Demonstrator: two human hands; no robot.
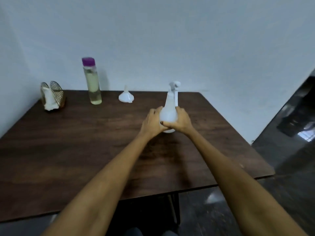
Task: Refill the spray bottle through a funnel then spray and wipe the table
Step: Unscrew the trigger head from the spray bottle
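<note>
Both hands close around the round lower body of the white spray bottle (168,111), which stands upright on the dark wood worktop (85,142), right of centre and nearer the far edge than the near one. The left hand (152,122) wraps the bottle's left side and the right hand (181,120) wraps its right side; the thumbs meet low across the front of the bottle, so each grip is closed on the bottle itself. The bottle's white trigger head is on, at the top of its narrow neck. A white funnel (126,96) sits mouth-down with its spout pointing up, near the far edge of the worktop, to the left of the spray bottle and apart from it. Further left along the far edge stands a tall clear bottle (92,82) with a purple cap, holding pale yellowish liquid. In the far left corner is a gold wire napkin holder (57,91) with white tissue (49,99) in it. A pale wall runs behind the worktop, and a dark glossy floor shows to its right.
</note>
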